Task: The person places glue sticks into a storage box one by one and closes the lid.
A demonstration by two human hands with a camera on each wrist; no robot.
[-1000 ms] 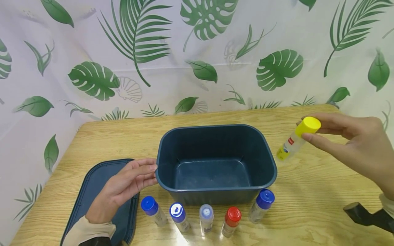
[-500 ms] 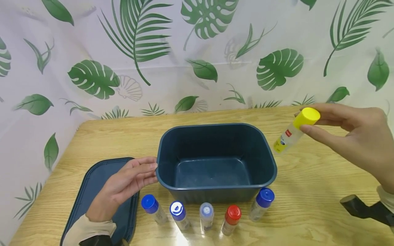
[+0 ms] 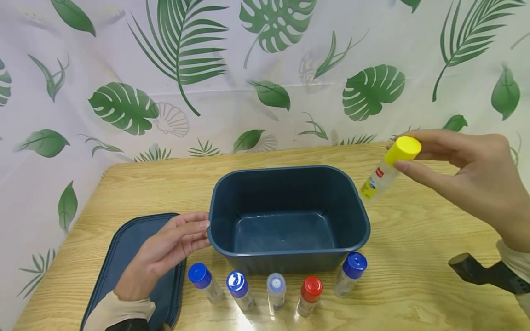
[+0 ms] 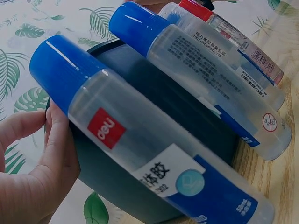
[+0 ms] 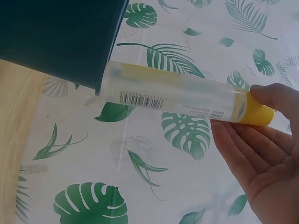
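In the head view my right hand pinches a clear glue bottle by its yellow cap. The bottle is tilted, its lower end beside the right rim of a dark blue bin. The right wrist view shows the thumb and fingers round the cap, with the bottle's base close to the bin's edge; whether they touch I cannot tell. My left hand rests its fairly straight fingers against the bin's left side. Near it stands a blue-capped glue bottle, large in the left wrist view.
Along the bin's front stand several glue bottles: a blue-capped one, a pale-capped one, a red-capped one and another blue-capped one. A dark blue lid lies under the left forearm. Leaf-patterned cloth hangs behind the wooden table.
My right hand has moved up and a little left in the head view, bringing the yellow-capped glue bottle closer to the bin's right rim. The left hand stays at the bin.
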